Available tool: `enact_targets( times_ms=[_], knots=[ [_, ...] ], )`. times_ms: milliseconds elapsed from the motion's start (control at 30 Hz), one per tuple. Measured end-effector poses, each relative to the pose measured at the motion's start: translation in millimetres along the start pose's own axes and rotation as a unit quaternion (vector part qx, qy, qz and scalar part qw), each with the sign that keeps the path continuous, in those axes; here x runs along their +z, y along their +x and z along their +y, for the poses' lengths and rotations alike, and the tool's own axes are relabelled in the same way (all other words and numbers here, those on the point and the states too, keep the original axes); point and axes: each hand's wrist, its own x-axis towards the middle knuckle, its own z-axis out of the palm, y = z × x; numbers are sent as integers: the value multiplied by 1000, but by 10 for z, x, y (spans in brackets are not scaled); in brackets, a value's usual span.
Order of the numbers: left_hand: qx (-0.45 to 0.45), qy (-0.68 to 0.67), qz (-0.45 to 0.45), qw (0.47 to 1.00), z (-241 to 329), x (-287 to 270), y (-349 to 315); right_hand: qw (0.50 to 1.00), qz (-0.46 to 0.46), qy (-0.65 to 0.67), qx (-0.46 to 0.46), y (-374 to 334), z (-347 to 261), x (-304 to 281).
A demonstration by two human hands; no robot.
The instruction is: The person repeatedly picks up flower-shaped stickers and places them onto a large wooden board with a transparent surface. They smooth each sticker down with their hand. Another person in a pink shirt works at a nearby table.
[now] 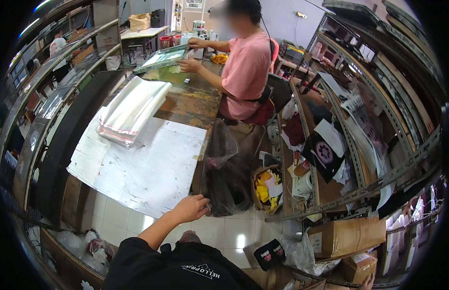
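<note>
Wooden table (188, 107) bears white sheeting (149, 166); well right of the sheeting, a small carton (358, 267) sits beside the right hand (368, 282), grip hidden; at the sheeting's near-right corner, the left hand (189, 209) curls loosely. Apparently reaching sideways; next calls for steady support.

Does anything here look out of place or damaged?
The brown wooden table looks stained and worn, and the large, flat white sheet on it carries dark smudges. On the metal-framed shelving at right, a black sheet with a round pinkish print lies tilted among loose white papers, which looks untidy.
</note>
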Motion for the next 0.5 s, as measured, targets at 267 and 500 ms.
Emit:
enact_targets(
  times_ms=[267,500],
  knots=[
    [-27,35,163,986,-850,-608,-302,962,-270,15,-45,-707,-2993,3440],
    [-114,97,235,960,-1370,-598,-793,675,-529,284,429,-3385,-3994,5745]
  ],
)
